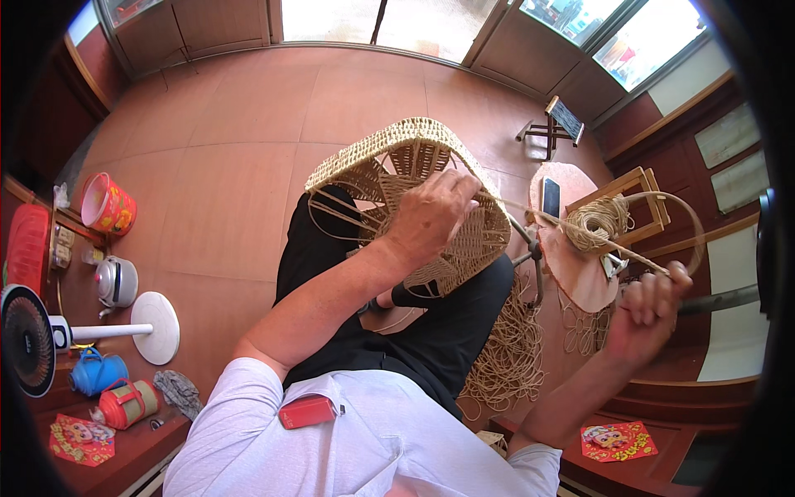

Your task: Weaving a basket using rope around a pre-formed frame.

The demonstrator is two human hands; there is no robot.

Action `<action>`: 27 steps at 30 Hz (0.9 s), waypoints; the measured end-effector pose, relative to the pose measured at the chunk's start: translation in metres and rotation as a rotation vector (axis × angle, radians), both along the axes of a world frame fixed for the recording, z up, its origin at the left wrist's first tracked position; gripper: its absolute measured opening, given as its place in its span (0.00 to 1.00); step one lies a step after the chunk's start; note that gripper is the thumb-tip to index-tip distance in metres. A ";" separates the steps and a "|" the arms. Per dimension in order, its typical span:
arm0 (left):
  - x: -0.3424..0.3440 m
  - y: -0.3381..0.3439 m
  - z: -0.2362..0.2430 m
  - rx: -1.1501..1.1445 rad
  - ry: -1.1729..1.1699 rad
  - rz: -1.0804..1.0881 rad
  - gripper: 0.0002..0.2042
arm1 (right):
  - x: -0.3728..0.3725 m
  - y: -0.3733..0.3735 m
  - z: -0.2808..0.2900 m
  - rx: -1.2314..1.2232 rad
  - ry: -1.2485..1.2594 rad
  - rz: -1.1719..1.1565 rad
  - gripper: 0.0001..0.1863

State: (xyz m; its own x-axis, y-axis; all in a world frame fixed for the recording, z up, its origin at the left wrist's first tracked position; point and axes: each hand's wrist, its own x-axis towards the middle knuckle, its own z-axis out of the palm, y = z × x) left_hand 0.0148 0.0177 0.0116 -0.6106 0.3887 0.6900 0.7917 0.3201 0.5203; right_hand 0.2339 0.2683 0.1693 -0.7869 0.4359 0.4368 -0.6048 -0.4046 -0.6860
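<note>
You sit with a woven cord piece (pixel 490 236) propped between your thighs (pixel 468 319), its pale, braided rim tilted up and away from you; the legs beneath seem to serve as a cradle, sparing both hands the work of carrying it. Your left hand (pixel 435 211) bends over the work near its right edge, fingers curled, apparently to steady the spot where the strand meets the weave. The fingertips are hidden, so whether they pinch strand or rim cannot be told. Your right hand (pixel 648 300), well out to the side, is clenched on the tan cord (pixel 571 225), which runs nearly straight between the two hands, a spread that likely takes up the slack. Beyond it, a wide loop arches near a wound coil (pixel 598 224), which lies within easy reach by the counter (pixel 566 176), against a small wooden frame (pixel 654 199). A dark phone (pixel 550 197) rests flat there, beside the coil. Loose cord (pixel 509 356) is heaped on the floor (pixel 232 207) by your right leg, out from underfoot.
</note>
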 end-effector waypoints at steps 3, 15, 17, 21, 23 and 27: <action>-0.007 0.000 0.000 0.066 0.107 -0.067 0.09 | 0.006 -0.006 0.038 0.114 0.268 0.103 0.06; -0.012 -0.030 0.003 0.299 -0.487 0.089 0.10 | -0.133 -0.135 -0.136 1.220 -0.315 -0.606 0.17; -0.016 -0.032 0.004 0.301 -0.466 0.091 0.10 | -0.151 -0.144 -0.149 1.321 -0.241 -0.665 0.18; -0.024 -0.035 0.002 0.283 -0.476 0.100 0.07 | -0.168 -0.146 -0.163 1.391 -0.251 -0.747 0.17; -0.030 -0.034 0.003 0.288 -0.334 0.091 0.06 | -0.172 -0.146 -0.166 1.377 -0.243 -0.739 0.16; -0.045 -0.033 0.008 0.184 0.039 0.083 0.03 | -0.178 -0.146 -0.165 1.344 -0.240 -0.666 0.14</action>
State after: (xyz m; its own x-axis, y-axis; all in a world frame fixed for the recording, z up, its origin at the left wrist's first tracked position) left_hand -0.0307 -0.0158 0.0201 -0.6066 0.2035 0.7685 0.7874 0.2876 0.5453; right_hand 0.0558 0.1221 0.0044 -0.7215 0.1242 0.6811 -0.2433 0.8755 -0.4174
